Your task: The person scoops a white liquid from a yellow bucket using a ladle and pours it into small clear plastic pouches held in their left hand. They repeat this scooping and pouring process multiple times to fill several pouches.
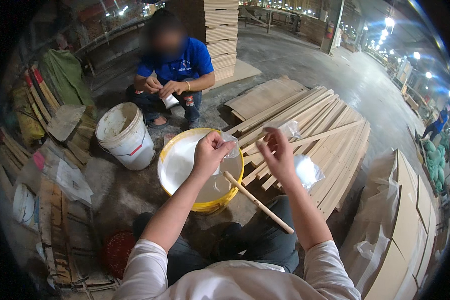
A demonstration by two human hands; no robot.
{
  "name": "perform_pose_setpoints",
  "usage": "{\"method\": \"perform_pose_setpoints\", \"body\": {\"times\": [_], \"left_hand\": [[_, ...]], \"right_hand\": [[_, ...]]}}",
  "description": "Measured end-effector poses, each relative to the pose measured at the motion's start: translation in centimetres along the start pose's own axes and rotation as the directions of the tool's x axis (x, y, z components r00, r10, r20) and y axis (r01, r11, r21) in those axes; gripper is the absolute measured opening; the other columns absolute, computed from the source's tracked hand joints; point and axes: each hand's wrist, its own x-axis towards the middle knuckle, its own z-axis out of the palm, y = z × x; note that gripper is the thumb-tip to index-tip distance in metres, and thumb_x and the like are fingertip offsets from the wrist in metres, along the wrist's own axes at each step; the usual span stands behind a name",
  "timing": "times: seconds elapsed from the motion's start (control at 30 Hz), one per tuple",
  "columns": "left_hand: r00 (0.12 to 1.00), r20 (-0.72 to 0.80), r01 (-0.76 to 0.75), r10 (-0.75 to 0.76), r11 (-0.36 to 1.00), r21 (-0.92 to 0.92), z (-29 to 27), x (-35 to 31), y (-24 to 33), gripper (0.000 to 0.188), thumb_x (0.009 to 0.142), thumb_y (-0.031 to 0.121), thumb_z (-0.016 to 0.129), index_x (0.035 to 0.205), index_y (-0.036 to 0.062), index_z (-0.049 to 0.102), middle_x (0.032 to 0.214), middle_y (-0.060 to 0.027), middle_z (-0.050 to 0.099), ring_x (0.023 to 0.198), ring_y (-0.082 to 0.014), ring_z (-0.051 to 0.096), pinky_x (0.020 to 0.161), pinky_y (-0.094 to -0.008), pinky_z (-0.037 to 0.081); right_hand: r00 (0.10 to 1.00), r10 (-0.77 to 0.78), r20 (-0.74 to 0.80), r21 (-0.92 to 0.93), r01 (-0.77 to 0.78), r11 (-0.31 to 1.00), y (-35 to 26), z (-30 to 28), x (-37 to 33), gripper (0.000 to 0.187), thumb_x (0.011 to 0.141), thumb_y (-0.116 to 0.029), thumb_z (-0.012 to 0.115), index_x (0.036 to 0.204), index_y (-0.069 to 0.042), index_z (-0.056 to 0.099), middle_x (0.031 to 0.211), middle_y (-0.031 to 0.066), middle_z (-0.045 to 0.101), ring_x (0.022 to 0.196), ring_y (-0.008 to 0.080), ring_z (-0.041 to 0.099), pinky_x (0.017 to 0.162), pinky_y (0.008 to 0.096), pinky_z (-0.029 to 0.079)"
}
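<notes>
The clear plastic bag [228, 145] sits pinched in the left hand [209, 152], held up just above the yellow bucket [200, 200] and over its right rim. The grip of that hand is pressed together: thumb and fingers close on the bag's upper edge, and the rest of the film hangs crumpled beside the knuckles. The right hand [277, 155] is raised to the right of the bucket, apart from the bag, its fingers loosely curled and its fingertips drawn near one another; whether they pinch a thin bit of film I cannot tell.

The yellow bucket stands on the concrete floor between the person's knees and holds a white, creamy liquid. A wooden stick [257, 201] leans out of it, its lower end inside near the right rim and its upper end slanting toward the person's right knee. Right of the bucket lies a stack of pale wooden slats [325, 135], with two more crumpled clear bags [307, 171] resting on it, one near the right wrist. Left of the bucket stands a white bucket [125, 135], soiled inside. Beyond the yellow bucket a second person in a blue shirt [177, 62] squats, both hands together at a small white thing.
</notes>
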Motion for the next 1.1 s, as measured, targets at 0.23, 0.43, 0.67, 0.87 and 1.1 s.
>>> {"method": "perform_pose_setpoints", "body": {"times": [0.23,0.43,0.67,0.87,1.1], "left_hand": [[0.998,0.041,-0.031,0.04,0.978,-0.205,1.0,0.1,1.9,0.018,0.08,0.013,0.066,0.075,0.0075,0.049,0.066,0.0036,0.052,0.057,-0.002,0.044,0.051,-0.0173,0.037],[0.988,0.151,0.064,-0.014,0.942,-0.33,-0.2,-0.9,2.8,0.011,0.082,0.011,0.063,0.088,0.0065,0.055,0.08,0.0005,0.058,0.07,-0.0066,0.055,0.064,-0.0208,0.045],[0.998,0.046,0.045,-0.033,0.958,-0.282,-1.2,-1.2,3.5,0.014,0.081,0.017,0.065,0.08,0.0078,0.055,0.072,0.0031,0.054,0.064,-0.0052,0.051,0.059,-0.0196,0.042],[0.976,0.21,0.112,-0.062,0.966,-0.233,-1.5,-1.3,4.7,0.018,0.079,0.021,0.068,0.077,0.0098,0.054,0.068,0.0038,0.053,0.059,-0.0037,0.049,0.056,-0.0179,0.04],[0.954,0.288,0.14,-0.079,0.971,-0.195,-3.5,-1.8,5.8,0.019,0.08,0.02,0.068,0.074,0.0094,0.053,0.066,0.0033,0.053,0.058,-0.0044,0.048,0.055,-0.0184,0.039]], "right_hand": [[0.955,-0.202,0.219,-0.248,0.255,0.935,-3.6,1.9,0.3,0.033,0.071,-0.023,0.072,0.087,-0.001,0.054,0.071,0.0106,0.057,0.062,0.0216,0.058,0.057,0.0311,0.047],[0.968,0.017,0.25,0.271,-0.087,0.959,-3.1,2.7,-0.3,0.014,0.081,-0.009,0.064,0.083,0.001,0.054,0.07,0.0026,0.057,0.062,0.0054,0.051,0.057,0.0215,0.043],[0.981,-0.149,0.121,0.099,0.138,0.985,-4.0,3.3,-0.6,0.025,0.075,-0.018,0.071,0.078,0.001,0.055,0.07,0.0059,0.055,0.058,0.0099,0.051,0.053,0.0242,0.042],[0.957,-0.112,0.268,0.331,0.018,0.944,-4.7,3.6,0.4,0.026,0.074,-0.019,0.072,0.076,0.0,0.055,0.065,0.003,0.053,0.057,0.0059,0.048,0.051,0.0235,0.04],[0.949,-0.089,0.303,0.312,-0.011,0.95,-4.2,3.3,1.1,0.019,0.077,-0.013,0.066,0.071,0.0,0.053,0.055,-0.0004,0.048,0.055,0.0033,0.042,0.048,0.0232,0.037]]}}
